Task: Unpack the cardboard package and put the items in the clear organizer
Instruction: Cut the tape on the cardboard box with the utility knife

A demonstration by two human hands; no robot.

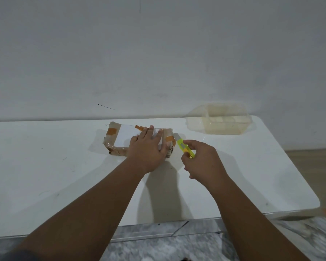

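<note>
A taped cardboard package (119, 139) with a white label and orange tape strips lies on the white table (45, 176). My left hand (147, 149) presses flat on its right half, fingers spread. My right hand (201, 159) grips a yellow-green utility knife (184, 146), its blade tip touching the package's right end. The clear organizer (224, 122) stands at the table's back right, apart from both hands.
A white wall rises right behind the table. The table's right edge and rounded front corner lie near my right arm. Grey marbled floor shows below the front edge, wooden floor at right.
</note>
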